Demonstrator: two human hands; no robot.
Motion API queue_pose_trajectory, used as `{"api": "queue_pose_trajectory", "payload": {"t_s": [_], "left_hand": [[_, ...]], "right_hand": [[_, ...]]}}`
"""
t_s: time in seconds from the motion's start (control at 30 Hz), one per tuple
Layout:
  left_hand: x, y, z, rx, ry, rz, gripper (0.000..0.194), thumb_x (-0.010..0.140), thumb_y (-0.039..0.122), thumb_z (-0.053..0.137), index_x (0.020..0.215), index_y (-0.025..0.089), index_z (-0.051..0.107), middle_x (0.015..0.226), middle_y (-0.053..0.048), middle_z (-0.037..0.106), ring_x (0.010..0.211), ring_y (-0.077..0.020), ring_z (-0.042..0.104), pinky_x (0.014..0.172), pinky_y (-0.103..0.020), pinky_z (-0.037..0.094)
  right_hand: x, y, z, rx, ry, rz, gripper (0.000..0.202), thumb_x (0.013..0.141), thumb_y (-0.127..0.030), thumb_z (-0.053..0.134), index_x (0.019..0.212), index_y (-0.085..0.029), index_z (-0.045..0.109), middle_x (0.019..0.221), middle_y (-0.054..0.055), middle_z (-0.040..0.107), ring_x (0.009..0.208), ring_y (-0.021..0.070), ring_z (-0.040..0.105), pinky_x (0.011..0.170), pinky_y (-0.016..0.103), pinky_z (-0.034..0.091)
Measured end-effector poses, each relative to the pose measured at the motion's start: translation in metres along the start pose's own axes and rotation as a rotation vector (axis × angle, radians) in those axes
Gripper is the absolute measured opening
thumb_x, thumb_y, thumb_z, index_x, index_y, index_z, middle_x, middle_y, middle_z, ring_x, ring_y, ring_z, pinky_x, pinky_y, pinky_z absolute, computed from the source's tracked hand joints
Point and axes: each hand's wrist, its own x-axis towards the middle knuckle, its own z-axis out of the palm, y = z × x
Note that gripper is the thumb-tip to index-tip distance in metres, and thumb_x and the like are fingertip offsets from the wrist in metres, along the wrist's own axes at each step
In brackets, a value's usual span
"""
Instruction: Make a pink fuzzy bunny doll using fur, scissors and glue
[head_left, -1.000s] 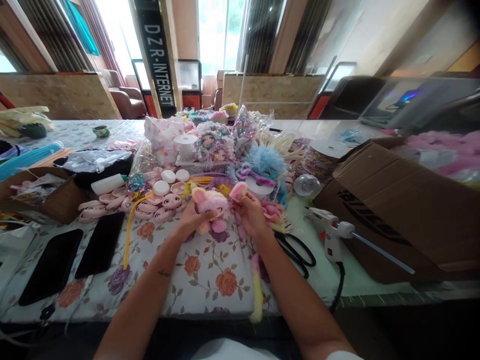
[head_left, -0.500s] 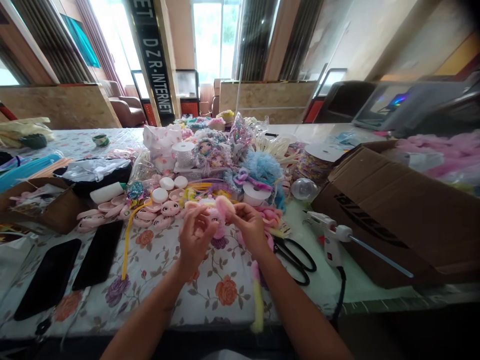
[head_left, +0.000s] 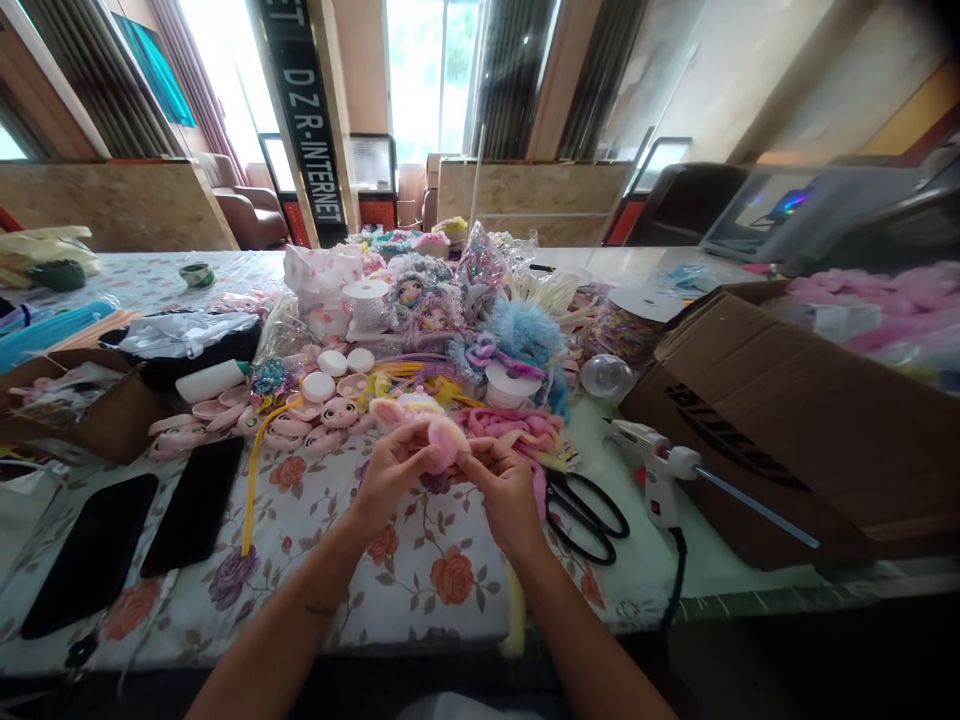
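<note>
Flowered cloth (head_left: 405, 590) covers much of the table (head_left: 600, 256) in the head view. Left of the black-handled scissors (head_left: 556, 492), the left hand (head_left: 401, 465) and right hand (head_left: 506, 480) pinch the pink fluffy piece (head_left: 448, 440), each grip narrow. Right of the scissors lies the glue gun (head_left: 663, 495).

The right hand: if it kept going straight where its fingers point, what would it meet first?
The right hand would first meet the pink fluffy piece at its fingertips, then probably the left hand, though depth is hard to judge here.
</note>
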Motion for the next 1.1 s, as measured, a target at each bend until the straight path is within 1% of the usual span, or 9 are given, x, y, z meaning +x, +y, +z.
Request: {"api": "queue_pose_trajectory", "payload": {"t_s": [0.1, 0.3, 0.37, 0.47, 0.53, 0.77, 0.83, 1.0, 1.1], "left_hand": [[-0.004, 0.002, 0.003, 0.128, 0.073, 0.044, 0.032, 0.072, 0.044, 0.073, 0.073, 0.013, 0.066, 0.069, -0.002, 0.061, 0.064, -0.0133, 0.054, 0.058, -0.024, 0.044], [-0.01, 0.001, 0.007, 0.414, 0.217, 0.162, 0.029, 0.075, 0.036, 0.069, 0.057, 0.016, 0.057, 0.058, 0.002, 0.05, 0.057, -0.011, 0.045, 0.054, -0.023, 0.038], [-0.01, 0.001, 0.006, 0.391, 0.21, 0.152, 0.029, 0.076, 0.036, 0.068, 0.058, 0.016, 0.056, 0.059, 0.002, 0.05, 0.057, -0.0109, 0.044, 0.054, -0.023, 0.038], [-0.007, 0.002, 0.003, 0.232, 0.089, 0.088, 0.026, 0.078, 0.04, 0.067, 0.07, 0.015, 0.062, 0.065, 0.001, 0.056, 0.06, -0.0118, 0.048, 0.056, -0.023, 0.04], [-0.006, 0.003, 0.0, 0.178, 0.048, 0.069, 0.027, 0.079, 0.041, 0.066, 0.076, 0.015, 0.064, 0.067, 0.0, 0.058, 0.061, -0.0122, 0.05, 0.057, -0.024, 0.041], [-0.009, 0.007, 0.001, 0.447, 0.186, 0.278, 0.02, 0.079, 0.033, 0.067, 0.068, 0.017, 0.066, 0.07, -0.001, 0.062, 0.069, -0.0145, 0.055, 0.067, -0.026, 0.044], [-0.01, 0.005, 0.003, 0.362, 0.164, 0.22, 0.02, 0.08, 0.035, 0.067, 0.071, 0.017, 0.067, 0.07, -0.001, 0.062, 0.067, -0.0132, 0.053, 0.064, -0.025, 0.044], [-0.009, -0.002, 0.004, -0.031, -0.074, -0.063, 0.021, 0.075, 0.034, 0.073, 0.078, 0.014, 0.068, 0.069, -0.001, 0.061, 0.062, -0.0107, 0.052, 0.058, -0.022, 0.045], [-0.006, -0.002, 0.002, -0.245, -0.016, -0.139, 0.018, 0.072, 0.028, 0.076, 0.079, 0.014, 0.068, 0.072, -0.001, 0.063, 0.064, -0.0092, 0.054, 0.061, -0.019, 0.048]], "right_hand": [[-0.005, 0.002, 0.003, -0.048, -0.026, -0.005, 0.023, 0.064, -0.033, 0.082, 0.076, -0.02, 0.067, 0.065, 0.0, 0.067, 0.054, 0.015, 0.061, 0.056, 0.03, 0.052], [-0.006, 0.01, 0.008, -0.108, -0.043, -0.008, 0.027, 0.062, -0.033, 0.082, 0.066, -0.019, 0.06, 0.054, -0.003, 0.06, 0.049, 0.0122, 0.053, 0.048, 0.025, 0.041], [-0.006, 0.01, 0.009, -0.116, -0.038, -0.006, 0.027, 0.062, -0.033, 0.082, 0.065, -0.02, 0.058, 0.053, -0.003, 0.058, 0.048, 0.0118, 0.051, 0.047, 0.024, 0.038], [-0.006, 0.006, 0.009, -0.126, -0.029, -0.001, 0.026, 0.064, -0.033, 0.08, 0.065, -0.021, 0.057, 0.052, -0.004, 0.057, 0.046, 0.0108, 0.048, 0.046, 0.024, 0.036], [-0.007, 0.004, 0.009, -0.133, -0.033, 0.002, 0.026, 0.064, -0.033, 0.08, 0.065, -0.021, 0.057, 0.052, -0.004, 0.057, 0.045, 0.0101, 0.046, 0.045, 0.024, 0.035], [-0.011, 0.002, 0.008, -0.127, -0.06, 0.01, 0.025, 0.065, -0.032, 0.078, 0.062, -0.02, 0.056, 0.051, -0.004, 0.056, 0.046, 0.0109, 0.049, 0.046, 0.024, 0.038], [-0.012, 0.001, 0.007, -0.119, -0.051, 0.008, 0.025, 0.065, -0.031, 0.078, 0.062, -0.02, 0.056, 0.051, -0.004, 0.056, 0.046, 0.0104, 0.049, 0.046, 0.023, 0.039], [-0.015, -0.007, 0.007, -0.094, -0.043, 0.009, 0.024, 0.064, -0.033, 0.08, 0.069, -0.021, 0.06, 0.057, -0.004, 0.06, 0.05, 0.0117, 0.054, 0.05, 0.025, 0.043], [-0.019, -0.016, -0.014, -0.149, -0.001, -0.03, 0.023, 0.069, -0.036, 0.075, 0.085, -0.021, 0.067, 0.081, 0.003, 0.07, 0.068, 0.0183, 0.064, 0.063, 0.031, 0.052]]}}
